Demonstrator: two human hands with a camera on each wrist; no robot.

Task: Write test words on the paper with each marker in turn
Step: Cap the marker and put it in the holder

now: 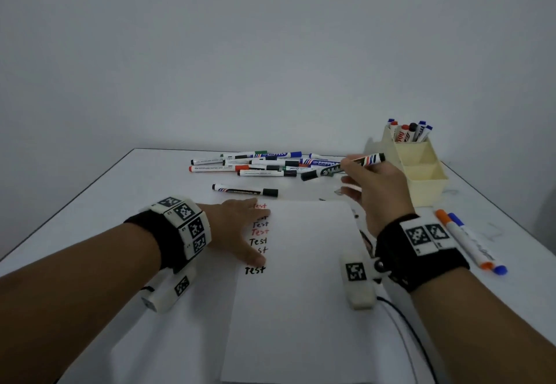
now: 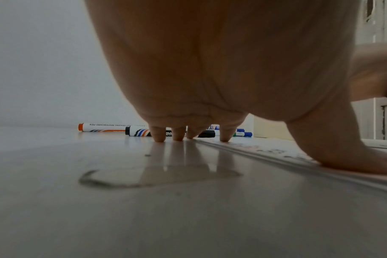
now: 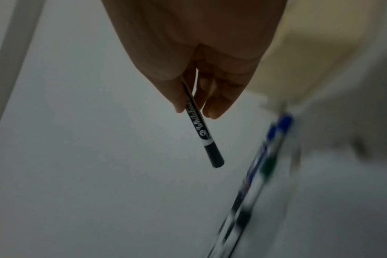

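Hands apart: left hand (image 1: pixel 240 227) lies flat on the paper (image 1: pixel 301 278) at its 10 o'clock corner; right hand (image 1: pixel 376 191) pinches a black marker (image 1: pixel 340 168) above the table (image 1: pixel 120 203), toward 1 o'clock. Loose grip risks dropping it among the marker pile (image 1: pixel 255 164).

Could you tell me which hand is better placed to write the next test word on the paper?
Right: the right hand already grips a black-capped marker, while the left hand lies flat, steadying the paper.
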